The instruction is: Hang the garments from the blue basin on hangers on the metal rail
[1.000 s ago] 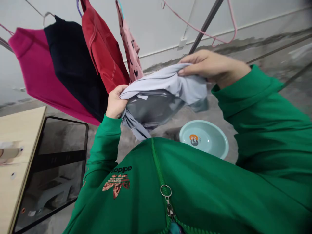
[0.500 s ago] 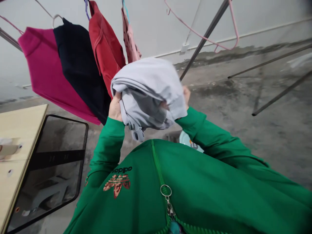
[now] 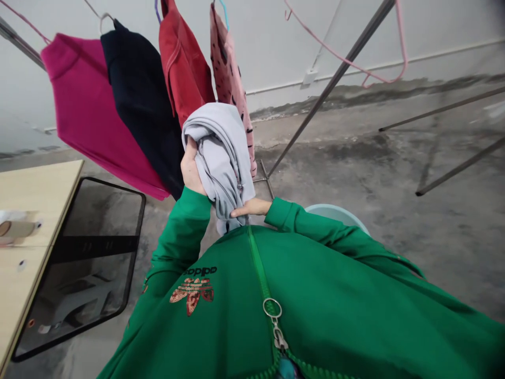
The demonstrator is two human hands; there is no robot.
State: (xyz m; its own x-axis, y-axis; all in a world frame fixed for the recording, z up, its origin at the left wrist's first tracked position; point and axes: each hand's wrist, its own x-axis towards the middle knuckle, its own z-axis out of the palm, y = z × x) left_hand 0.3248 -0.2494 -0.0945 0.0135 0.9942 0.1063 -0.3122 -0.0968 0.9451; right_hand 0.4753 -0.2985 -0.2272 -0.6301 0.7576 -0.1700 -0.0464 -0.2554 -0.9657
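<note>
The person's jacket (image 3: 335, 295) is bright green, with long cuffed sleeves (image 3: 181, 223), a green zip (image 3: 258, 260), a silvery ring pull (image 3: 279, 337), black adidas lettering (image 3: 200, 271) and a coppery sequined trefoil logo (image 3: 192, 298) on the chest (image 3: 232, 284)

Soft, rather muted light falls evenly over the pale wall (image 3: 268, 42) and floor (image 3: 355, 173), leaving gentle shadows in the folds of the grey cloth (image 3: 223, 147). The navy garment (image 3: 134, 89) sinks almost to black, while the zip ring (image 3: 272, 299) glints. Wide-angle stretching distorts the edges, and the upper right corner darkens.
</note>
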